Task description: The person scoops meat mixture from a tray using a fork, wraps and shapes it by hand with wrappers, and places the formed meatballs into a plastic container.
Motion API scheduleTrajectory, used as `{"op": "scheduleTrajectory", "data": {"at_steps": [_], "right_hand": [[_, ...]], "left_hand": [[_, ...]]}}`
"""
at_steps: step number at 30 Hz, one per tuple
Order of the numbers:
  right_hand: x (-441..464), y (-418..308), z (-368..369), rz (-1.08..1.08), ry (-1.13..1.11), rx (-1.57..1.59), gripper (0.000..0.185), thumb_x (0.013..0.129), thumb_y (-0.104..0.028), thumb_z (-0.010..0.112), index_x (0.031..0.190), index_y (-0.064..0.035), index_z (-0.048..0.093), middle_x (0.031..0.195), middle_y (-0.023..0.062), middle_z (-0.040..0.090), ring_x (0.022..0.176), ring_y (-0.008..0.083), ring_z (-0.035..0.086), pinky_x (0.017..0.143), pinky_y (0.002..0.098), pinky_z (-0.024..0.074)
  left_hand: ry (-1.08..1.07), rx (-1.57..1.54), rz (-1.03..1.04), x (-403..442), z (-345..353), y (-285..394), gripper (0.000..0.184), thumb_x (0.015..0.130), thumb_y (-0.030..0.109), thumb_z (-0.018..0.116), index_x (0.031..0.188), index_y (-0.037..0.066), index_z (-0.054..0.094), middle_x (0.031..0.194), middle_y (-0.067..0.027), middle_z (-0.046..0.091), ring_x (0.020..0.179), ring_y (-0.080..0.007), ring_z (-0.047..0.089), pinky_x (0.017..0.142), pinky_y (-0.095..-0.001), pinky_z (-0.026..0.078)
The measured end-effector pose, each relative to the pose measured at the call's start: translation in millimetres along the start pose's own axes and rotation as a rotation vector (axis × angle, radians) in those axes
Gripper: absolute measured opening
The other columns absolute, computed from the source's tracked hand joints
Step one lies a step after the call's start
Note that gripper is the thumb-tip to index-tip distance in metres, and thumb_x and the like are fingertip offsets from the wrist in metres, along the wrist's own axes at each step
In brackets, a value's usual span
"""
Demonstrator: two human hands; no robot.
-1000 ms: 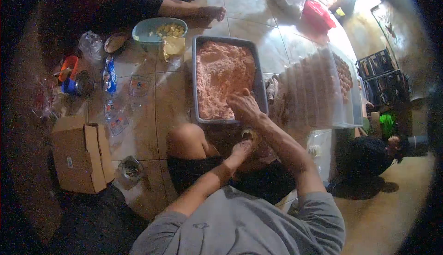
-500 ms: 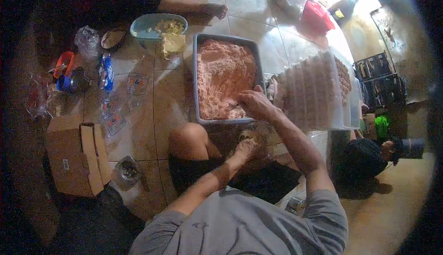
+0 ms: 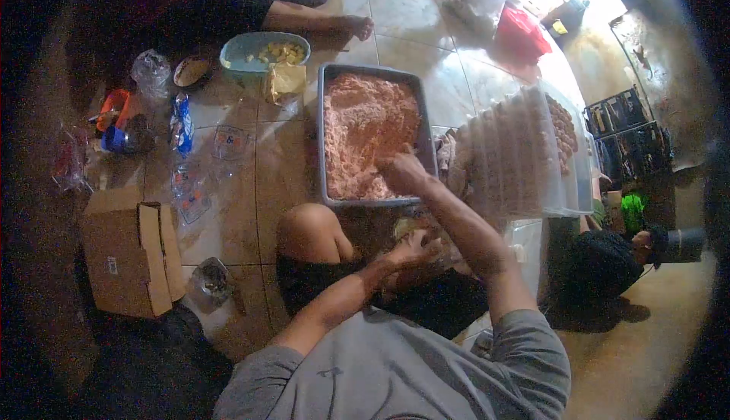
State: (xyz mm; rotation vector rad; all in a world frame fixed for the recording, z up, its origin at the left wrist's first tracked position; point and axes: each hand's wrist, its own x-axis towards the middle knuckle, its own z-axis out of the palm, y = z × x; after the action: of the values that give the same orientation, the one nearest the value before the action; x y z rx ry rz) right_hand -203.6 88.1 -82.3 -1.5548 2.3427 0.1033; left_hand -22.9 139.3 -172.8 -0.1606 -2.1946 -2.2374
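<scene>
A grey rectangular tub (image 3: pixel 322 135) in front of me holds a pinkish, crumbly mixture (image 3: pixel 372 116). Over the tub's near right part, my right hand (image 3: pixel 405 172) is curled with its fingers down at the mixture. It is blurred, and whatever it grips is hidden. My left hand (image 3: pixel 414 251) is closed low over my lap, just short of the tub's near edge. Something pale shows beside its fingers, too indistinct to name.
Right of the tub stands a stack of translucent containers (image 3: pixel 509 158). A light-blue basin (image 3: pixel 242 51) with yellow chunks and a yellow packet (image 3: pixel 286 82) lie beyond left. A cardboard box (image 3: pixel 122 253) sits at left. Another person's hand (image 3: pixel 357 27) rests past the tub.
My right hand has shifted a little left over the mixture. My left hand has turned and moved slightly right and down. The whole view has tilted slightly.
</scene>
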Motion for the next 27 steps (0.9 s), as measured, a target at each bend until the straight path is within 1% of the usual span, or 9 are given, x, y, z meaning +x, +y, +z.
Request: {"op": "scheduleTrajectory", "data": {"at_steps": [2, 5, 10, 11, 13, 15, 18, 20, 27], "right_hand": [[-7, -5, -3, -0.118, 0.039, 0.148, 0.038, 0.087, -0.018, 0.066, 0.124, -0.0076, 0.063, 0.117, 0.0175, 0.068, 0.105, 0.034, 0.065, 0.101, 0.0503, 0.0441], [-36, -5, -29, -0.161, 0.002, 0.332, 0.039, 0.088, -0.017, 0.064, 0.125, -0.0053, 0.061, 0.122, 0.0184, 0.065, 0.109, 0.036, 0.063, 0.105, 0.0513, 0.0406], [-88, -12, -71, 0.062, 0.134, 0.414, 0.017, 0.089, -0.015, 0.066, 0.101, -0.0032, 0.07, 0.107, 0.0133, 0.071, 0.097, 0.0319, 0.067, 0.089, 0.0443, 0.0495], [-102, -14, -80, 0.199, 0.17, 0.66, 0.015, 0.089, -0.011, 0.065, 0.101, -0.0034, 0.069, 0.106, 0.0125, 0.071, 0.097, 0.0291, 0.068, 0.088, 0.0414, 0.0506], [-130, -16, -87, 0.236, 0.332, 0.987, 0.014, 0.091, -0.002, 0.064, 0.105, -0.0035, 0.067, 0.105, 0.0118, 0.071, 0.098, 0.0202, 0.067, 0.087, 0.0341, 0.0525], [-152, -18, -93, 0.264, 0.436, 0.934, 0.016, 0.092, -0.002, 0.063, 0.109, -0.0014, 0.065, 0.101, 0.0095, 0.069, 0.096, 0.0165, 0.064, 0.086, 0.0315, 0.0521], [-180, -18, -96, 0.286, 0.579, 0.865, 0.018, 0.094, -0.001, 0.06, 0.112, -0.0002, 0.061, 0.098, 0.0066, 0.067, 0.092, 0.0123, 0.062, 0.083, 0.0282, 0.0517], [-192, -28, -103, 0.368, 0.678, 0.926, 0.02, 0.091, -0.003, 0.065, 0.11, -0.0023, 0.063, 0.101, 0.0129, 0.071, 0.095, 0.0213, 0.068, 0.087, 0.0346, 0.0534], [-201, -60, -87, 0.392, 1.016, 0.746, 0.011, 0.091, 0.0, 0.06, 0.101, -0.0014, 0.063, 0.093, 0.0136, 0.068, 0.087, 0.0252, 0.068, 0.079, 0.0369, 0.0534]], "left_hand": [[-0.264, -0.047, -0.066, 5, 2, -28, 0.063, 0.093, 0.048, 0.064, 0.131, -0.001, 0.055, 0.122, -0.0201, 0.064, 0.112, -0.0334, 0.062, 0.097, -0.0472, 0.048], [-0.235, -0.078, -0.024, -6, 9, -40, 0.061, 0.093, 0.048, 0.064, 0.132, 0.001, 0.057, 0.12, -0.0186, 0.065, 0.11, -0.0328, 0.062, 0.094, -0.0461, 0.049], [-0.41, -0.021, -0.234, -5, -11, 6, 0.045, 0.096, 0.041, 0.062, 0.12, 0.003, 0.067, 0.114, -0.0116, 0.069, 0.106, -0.0256, 0.064, 0.093, -0.0408, 0.051], [-0.423, -0.024, -0.297, -3, -16, 20, 0.042, 0.096, 0.04, 0.062, 0.117, 0.003, 0.069, 0.113, -0.01, 0.07, 0.106, -0.0238, 0.065, 0.092, -0.0395, 0.051], [-0.405, -0.054, -0.364, 13, -32, 35, 0.044, 0.095, 0.042, 0.064, 0.115, 0.003, 0.069, 0.109, -0.0073, 0.07, 0.1, -0.0201, 0.066, 0.086, -0.0359, 0.052], [-0.159, -0.683, -0.442, 8, -36, 84, 0.044, 0.094, 0.042, 0.068, 0.112, 0.002, 0.069, 0.099, -0.0021, 0.07, 0.086, -0.0114, 0.066, 0.072, -0.0276, 0.054], [-0.042, -0.758, -0.172, 37, -59, 72, 0.025, 0.1, 0.015, 0.059, 0.116, -0.001, 0.07, 0.102, -0.0038, 0.071, 0.094, -0.0149, 0.066, 0.081, -0.0311, 0.056], [0.081, -0.729, -0.221, 42, -74, 110, 0.025, 0.1, 0.011, 0.058, 0.119, 0.0, 0.069, 0.104, -0.0052, 0.07, 0.096, -0.0169, 0.067, 0.085, -0.0321, 0.056], [0.119, -1.295, -0.111, 45, -88, 163, 0.075, 0.097, 0.062, 0.048, 0.141, 0.001, 0.046, 0.136, -0.0181, 0.057, 0.123, -0.0322, 0.058, 0.101, -0.0476, 0.05]]}}
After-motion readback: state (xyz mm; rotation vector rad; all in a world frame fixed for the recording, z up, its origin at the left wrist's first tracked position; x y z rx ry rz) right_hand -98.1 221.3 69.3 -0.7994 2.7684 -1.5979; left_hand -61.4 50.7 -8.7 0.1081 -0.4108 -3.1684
